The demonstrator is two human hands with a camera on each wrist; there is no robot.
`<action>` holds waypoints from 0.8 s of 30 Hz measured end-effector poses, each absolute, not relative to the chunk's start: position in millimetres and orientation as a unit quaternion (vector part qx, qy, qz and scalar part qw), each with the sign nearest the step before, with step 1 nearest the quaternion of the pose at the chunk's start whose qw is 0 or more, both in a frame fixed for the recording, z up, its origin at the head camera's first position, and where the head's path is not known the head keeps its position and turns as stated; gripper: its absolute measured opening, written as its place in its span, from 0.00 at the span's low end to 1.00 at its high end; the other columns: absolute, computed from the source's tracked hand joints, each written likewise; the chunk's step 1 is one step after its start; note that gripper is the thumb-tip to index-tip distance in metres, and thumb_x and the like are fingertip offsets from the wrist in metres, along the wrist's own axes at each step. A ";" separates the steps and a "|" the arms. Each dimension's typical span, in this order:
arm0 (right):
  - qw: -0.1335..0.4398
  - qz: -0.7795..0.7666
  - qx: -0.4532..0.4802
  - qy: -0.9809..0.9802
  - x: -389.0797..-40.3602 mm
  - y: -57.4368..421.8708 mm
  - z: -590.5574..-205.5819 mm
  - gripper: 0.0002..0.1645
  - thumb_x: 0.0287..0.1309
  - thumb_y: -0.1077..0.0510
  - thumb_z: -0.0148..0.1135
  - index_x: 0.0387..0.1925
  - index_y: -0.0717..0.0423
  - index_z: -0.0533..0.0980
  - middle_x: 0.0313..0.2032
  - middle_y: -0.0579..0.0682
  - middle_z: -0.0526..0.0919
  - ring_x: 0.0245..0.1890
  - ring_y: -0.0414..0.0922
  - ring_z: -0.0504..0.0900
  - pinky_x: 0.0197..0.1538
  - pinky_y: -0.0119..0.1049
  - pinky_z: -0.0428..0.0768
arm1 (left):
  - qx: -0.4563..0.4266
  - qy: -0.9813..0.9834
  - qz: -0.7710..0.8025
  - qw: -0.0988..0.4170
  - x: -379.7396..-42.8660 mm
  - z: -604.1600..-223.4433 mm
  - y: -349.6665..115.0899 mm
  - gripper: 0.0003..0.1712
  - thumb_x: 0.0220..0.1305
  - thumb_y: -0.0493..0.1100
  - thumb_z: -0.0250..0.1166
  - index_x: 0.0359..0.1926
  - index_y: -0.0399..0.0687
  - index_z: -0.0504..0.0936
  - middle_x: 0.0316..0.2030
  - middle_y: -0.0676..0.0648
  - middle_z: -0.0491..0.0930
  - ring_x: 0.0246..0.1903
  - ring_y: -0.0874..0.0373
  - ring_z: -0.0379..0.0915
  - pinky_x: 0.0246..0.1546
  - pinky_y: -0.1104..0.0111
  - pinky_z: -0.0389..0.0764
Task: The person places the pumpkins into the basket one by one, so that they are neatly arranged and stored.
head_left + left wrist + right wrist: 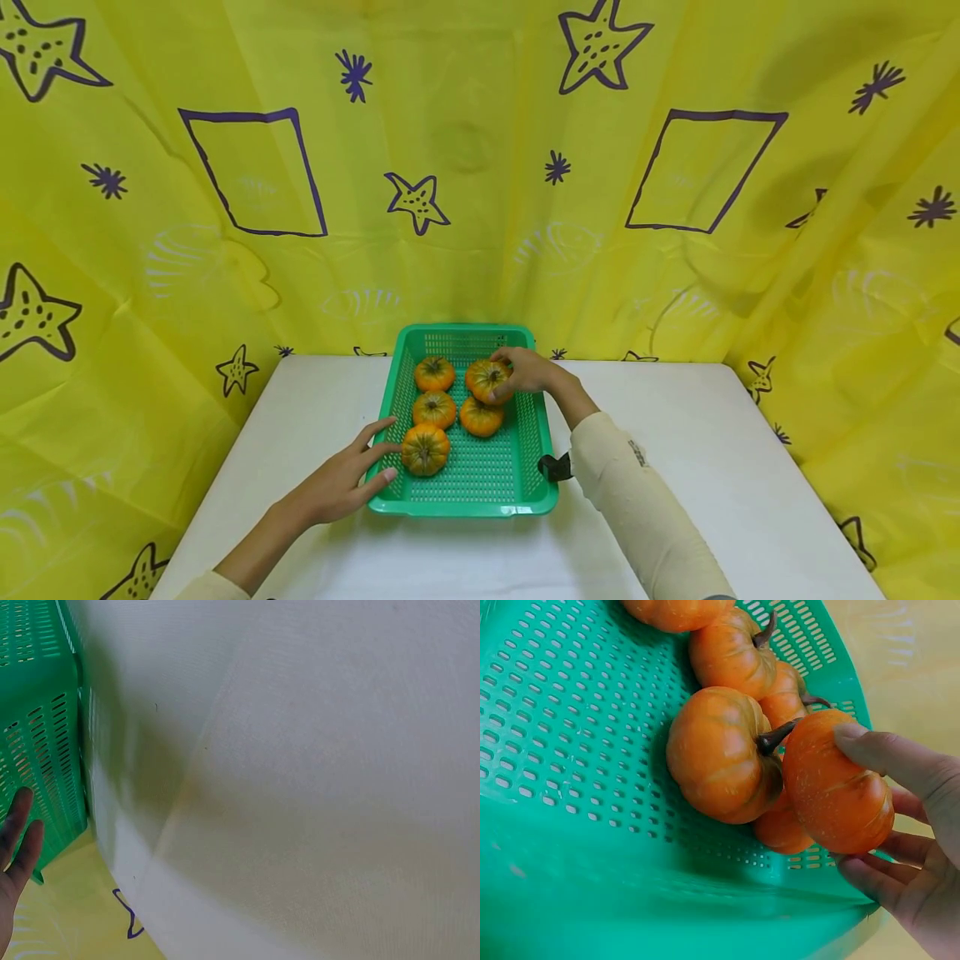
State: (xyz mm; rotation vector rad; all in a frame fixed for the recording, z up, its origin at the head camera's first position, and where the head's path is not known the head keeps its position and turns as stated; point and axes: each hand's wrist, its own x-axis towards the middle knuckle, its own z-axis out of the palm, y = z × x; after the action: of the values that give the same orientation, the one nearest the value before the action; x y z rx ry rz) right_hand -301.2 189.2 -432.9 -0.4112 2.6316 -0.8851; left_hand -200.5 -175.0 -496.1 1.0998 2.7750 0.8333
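Observation:
My right hand grips a small orange pumpkin, thumb on one side and fingers on the other. It is at the far right of a green plastic basket, over or against other pumpkins. Inside the basket, several more pumpkins with brown stems lie close together, among them a front-left pumpkin and a near-right pumpkin. My left hand has its fingers extended at the basket's left rim, close to the front-left pumpkin. Whether those fingertips touch the pumpkin I cannot tell. The left wrist view shows only two fingers beside the basket's slotted wall.
A white-covered table holds the basket near its back edge. Yellow curtains with star and shell drawings hang behind and at both sides. A small black object shows by the right sleeve, over the basket's right rim.

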 end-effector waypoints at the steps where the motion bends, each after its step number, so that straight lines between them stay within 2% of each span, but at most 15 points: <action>1: 0.168 -0.307 -0.143 0.926 -301.3 188.6 -433.3 0.44 0.54 0.49 0.75 0.69 0.55 0.68 0.66 0.61 0.71 0.64 0.59 0.72 0.64 0.55 0.73 | 0.355 0.895 0.268 0.021 -200.5 -496.1 -175.0 0.22 0.76 0.54 0.55 0.64 0.54 0.76 0.76 0.45 0.55 0.64 0.38 0.72 0.54 0.42 0.78; 6: 0.172 -0.306 -0.135 0.926 -301.2 186.5 -433.5 0.44 0.55 0.49 0.75 0.70 0.55 0.66 0.67 0.61 0.70 0.65 0.59 0.71 0.65 0.55 0.73 | 0.353 0.896 0.267 0.022 -200.5 -496.7 -174.8 0.22 0.76 0.55 0.55 0.64 0.54 0.77 0.77 0.46 0.55 0.64 0.38 0.72 0.54 0.42 0.78; 12: 0.155 -0.320 -0.133 0.925 -301.7 186.1 -435.3 0.45 0.56 0.50 0.74 0.71 0.56 0.65 0.67 0.60 0.70 0.62 0.58 0.75 0.62 0.53 0.76 | 0.351 0.899 0.261 0.019 -200.4 -497.8 -174.9 0.22 0.76 0.55 0.54 0.63 0.54 0.77 0.76 0.46 0.55 0.63 0.39 0.73 0.53 0.43 0.79; 19: 0.132 -0.344 -0.126 0.921 -304.2 182.3 -439.7 0.42 0.56 0.51 0.75 0.68 0.55 0.67 0.58 0.58 0.77 0.53 0.53 0.79 0.54 0.48 0.81 | 0.351 0.899 0.260 0.014 -200.5 -498.0 -174.8 0.21 0.76 0.55 0.55 0.63 0.54 0.77 0.76 0.47 0.55 0.63 0.39 0.73 0.53 0.43 0.79; 24: 0.111 -0.343 -0.124 0.924 -305.4 177.5 -440.7 0.43 0.56 0.51 0.75 0.69 0.56 0.66 0.57 0.58 0.78 0.52 0.53 0.80 0.54 0.48 0.81 | 0.350 0.899 0.264 0.018 -199.9 -497.7 -174.4 0.21 0.76 0.54 0.55 0.63 0.54 0.77 0.77 0.47 0.55 0.63 0.38 0.73 0.52 0.43 0.79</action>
State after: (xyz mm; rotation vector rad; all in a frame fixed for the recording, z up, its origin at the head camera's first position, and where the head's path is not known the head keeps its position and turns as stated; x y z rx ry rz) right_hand -305.4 177.5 -440.7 -0.3652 2.7149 -1.0072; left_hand -199.9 -174.4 -497.7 1.0879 2.7914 0.8196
